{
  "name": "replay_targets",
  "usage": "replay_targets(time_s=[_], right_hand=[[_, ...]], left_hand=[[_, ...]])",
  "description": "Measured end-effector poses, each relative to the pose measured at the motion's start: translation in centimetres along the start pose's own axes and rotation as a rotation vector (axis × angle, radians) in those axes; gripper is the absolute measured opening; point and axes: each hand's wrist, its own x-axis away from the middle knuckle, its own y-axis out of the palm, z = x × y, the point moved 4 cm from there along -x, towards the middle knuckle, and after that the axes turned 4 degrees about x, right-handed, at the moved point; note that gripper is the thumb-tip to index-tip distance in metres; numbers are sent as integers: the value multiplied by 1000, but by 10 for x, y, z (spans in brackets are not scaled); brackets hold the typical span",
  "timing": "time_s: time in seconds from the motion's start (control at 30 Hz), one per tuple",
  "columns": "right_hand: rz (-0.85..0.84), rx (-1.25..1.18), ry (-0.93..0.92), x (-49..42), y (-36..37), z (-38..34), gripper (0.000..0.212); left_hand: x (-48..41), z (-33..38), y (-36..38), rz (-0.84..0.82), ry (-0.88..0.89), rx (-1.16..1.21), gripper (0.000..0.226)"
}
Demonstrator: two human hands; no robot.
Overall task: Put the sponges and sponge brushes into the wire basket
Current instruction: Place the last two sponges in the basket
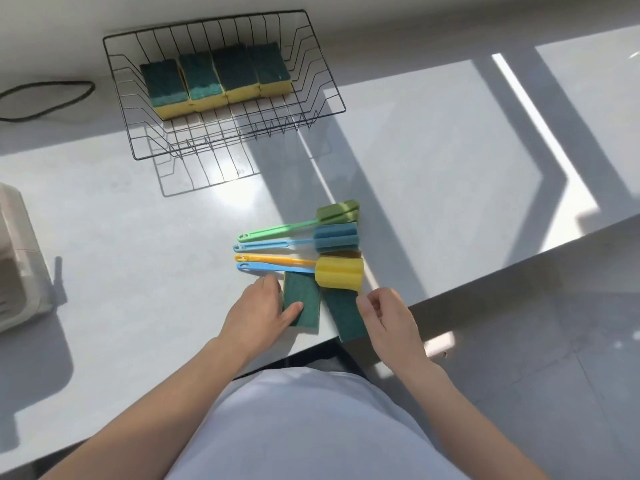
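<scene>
A black wire basket (325, 81) stands at the back of the white counter with several green-topped yellow sponges (214, 79) in a row inside. Near the front edge lie sponge brushes side by side: a green one (337, 213), a blue one (336, 237), and a yellow-headed one (341, 273) over thin yellow and blue handles. Two green sponges lie below them, the left sponge (304, 299) and the right sponge (344, 317). My left hand (258, 310) grips the left sponge, thumb on top. My right hand (386, 315) hovers beside the right sponge, fingers curled, holding nothing.
A black cable (48, 98) loops at the back left. A beige appliance (17, 258) sits at the left edge. The counter's front edge (485, 275) runs diagonally on the right, with floor beyond. Sunlight bands cross the counter.
</scene>
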Motion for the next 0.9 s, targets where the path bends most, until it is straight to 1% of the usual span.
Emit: replay_targets(time_s=[0.07, 0.17, 0.23, 0.3, 0.4, 0.5, 0.7, 0.8, 0.9], right_hand=[[-34, 73, 25, 2, 9, 6, 33], [-76, 119, 76, -1, 19, 9, 35], [-86, 75, 115, -4, 23, 8, 34], [-106, -22, 171, -5, 26, 8, 33], [-143, -146, 229, -6, 25, 10, 30], [-119, -164, 251, -6, 12, 16, 31], [-36, -191, 297, -1, -19, 36, 41], [-21, -140, 324, 1, -28, 43, 39], [-9, -91, 336, 2, -38, 44, 30]], left_hand=[[-1, -1, 5, -31, -45, 29, 38], [-1, -4, 10, -44, -119, 180, 35], [-1, -6, 13, -29, -177, 297, 35], [0, -7, 15, -25, -238, 392, 35], [0, -11, 16, -42, -289, 480, 33], [2, -17, 12, -64, -305, 527, 33], [10, -40, -6, -105, -308, 510, 33], [17, -54, -15, -101, -312, 528, 34], [19, -61, -23, -86, -314, 581, 34]])
